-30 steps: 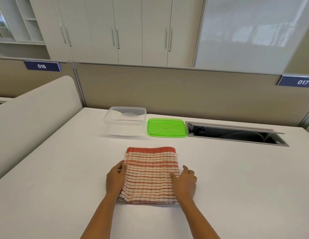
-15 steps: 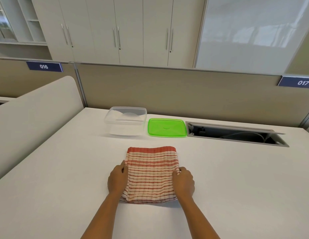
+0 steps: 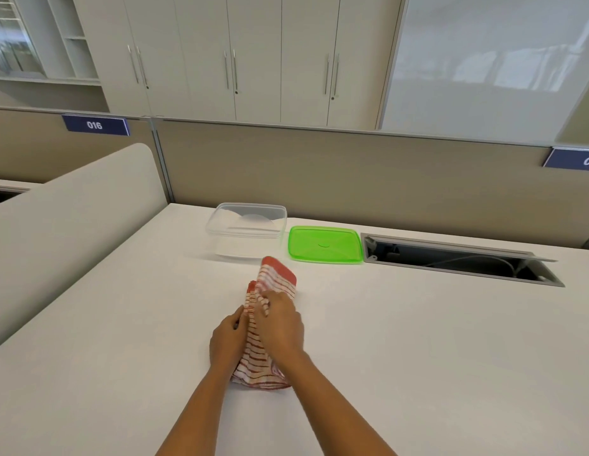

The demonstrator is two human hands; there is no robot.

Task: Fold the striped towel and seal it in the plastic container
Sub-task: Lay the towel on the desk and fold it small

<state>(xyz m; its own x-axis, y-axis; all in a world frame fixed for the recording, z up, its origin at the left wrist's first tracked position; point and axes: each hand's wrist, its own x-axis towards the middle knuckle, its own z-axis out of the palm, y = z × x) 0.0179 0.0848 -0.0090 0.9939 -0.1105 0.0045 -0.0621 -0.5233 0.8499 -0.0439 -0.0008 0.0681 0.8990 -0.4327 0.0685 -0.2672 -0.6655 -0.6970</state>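
The red-and-white striped towel [image 3: 276,281] lies folded into a narrow strip on the white desk [image 3: 418,340], its far end raised and curling over. My left hand [image 3: 226,340] presses against the towel's left edge. My right hand [image 3: 280,324] grips the right half and holds it folded over to the left, on top of the rest. The clear plastic container [image 3: 247,230] stands open just beyond the towel. Its green lid [image 3: 325,244] lies flat to the right of it.
An open cable hatch [image 3: 460,261] is sunk into the desk at the back right. A beige partition wall [image 3: 352,179] runs behind the desk, and a rounded white divider [image 3: 66,225] borders it on the left.
The towel lay flat as a wide rectangle with a hand on each side edge. My right hand has swept its side over to the left, so the towel is now half as wide.
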